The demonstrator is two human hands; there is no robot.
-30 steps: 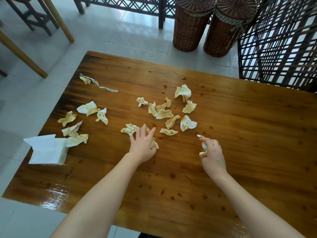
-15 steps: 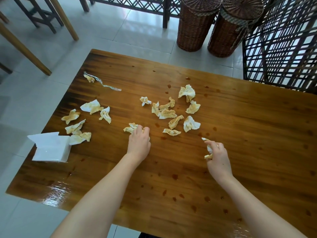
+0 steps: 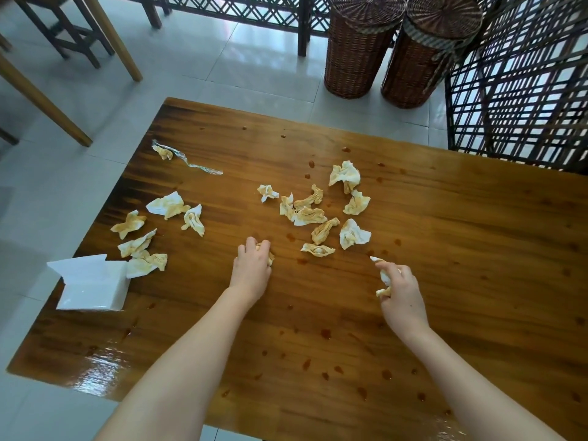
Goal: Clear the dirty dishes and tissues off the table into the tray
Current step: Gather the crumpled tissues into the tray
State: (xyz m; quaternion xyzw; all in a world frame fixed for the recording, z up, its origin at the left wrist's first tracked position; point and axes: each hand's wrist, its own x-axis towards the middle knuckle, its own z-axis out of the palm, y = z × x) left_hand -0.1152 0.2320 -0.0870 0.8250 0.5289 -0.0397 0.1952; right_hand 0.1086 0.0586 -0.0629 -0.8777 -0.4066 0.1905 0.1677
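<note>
Right now I'm gathering tissues: my left hand (image 3: pixel 253 268) curls round a stained tissue (image 3: pixel 268 252) on the table (image 3: pixel 461 265), while my right hand (image 3: pixel 401 296) grips a crumpled tissue (image 3: pixel 384 278). Other tissues (image 3: pixel 353 233) lie scattered just beyond and at far left. No tray is in view, so next, I judge, I lift both wads and find it.

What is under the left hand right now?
A crumpled stained tissue: the left hand curls over it on the table; only its yellowish edge shows. The rest is covered, so one piece or several, I cannot tell. The right hand grips another tissue.
</note>
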